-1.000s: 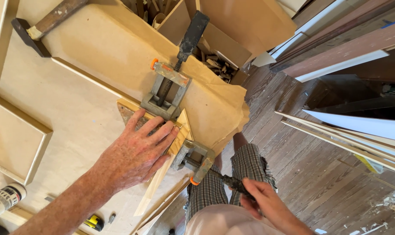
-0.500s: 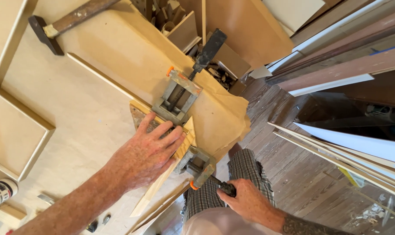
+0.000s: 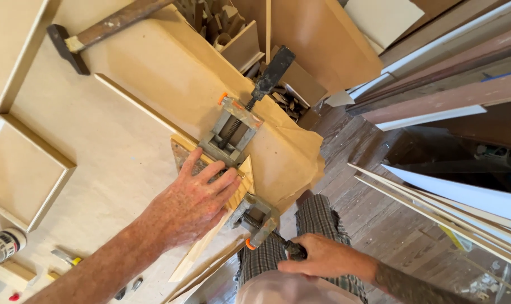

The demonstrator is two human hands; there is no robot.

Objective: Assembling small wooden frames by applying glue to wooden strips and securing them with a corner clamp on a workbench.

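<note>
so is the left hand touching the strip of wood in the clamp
Touching: the head view shows the left hand pressed flat on the wood strip beside the corner clamp, fingers overlapping it.

A workbench (image 3: 86, 146) covered in tan paper fills the left side. Beyond its edge lies a floor (image 3: 373, 225) of worn, dark wooden boards. Long boards (image 3: 435, 95) and white trim strips (image 3: 452, 208) lean or lie along the right. At the top, brown panels (image 3: 317, 39) stand beside a box of wood scraps (image 3: 289, 101). Soft, even light falls across the bench.
</note>
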